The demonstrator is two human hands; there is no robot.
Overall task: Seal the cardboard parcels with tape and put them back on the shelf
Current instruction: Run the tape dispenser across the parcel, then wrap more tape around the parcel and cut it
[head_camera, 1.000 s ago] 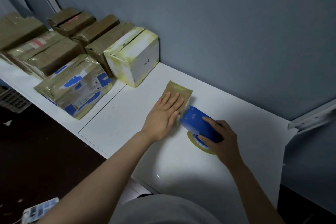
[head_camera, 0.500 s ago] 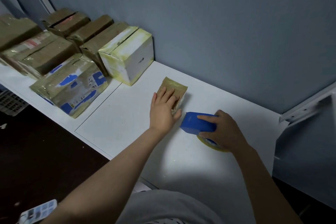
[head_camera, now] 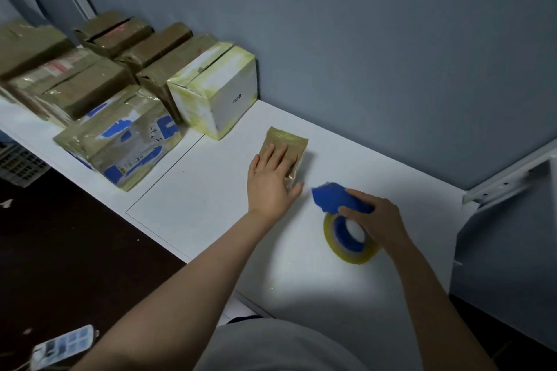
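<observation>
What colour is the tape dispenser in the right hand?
Blue, with a yellowish roll of tape on it. The head view shows the tape dispenser gripped by the right hand.

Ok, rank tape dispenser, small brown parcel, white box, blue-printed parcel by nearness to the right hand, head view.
1. tape dispenser, in right hand
2. small brown parcel, under left hand
3. white box, by wall
4. blue-printed parcel, far left

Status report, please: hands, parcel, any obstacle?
Left hand flat on small parcel. Right hand grips tape dispenser, apart from parcel. Other parcels sit apart, nothing blocking.
</observation>
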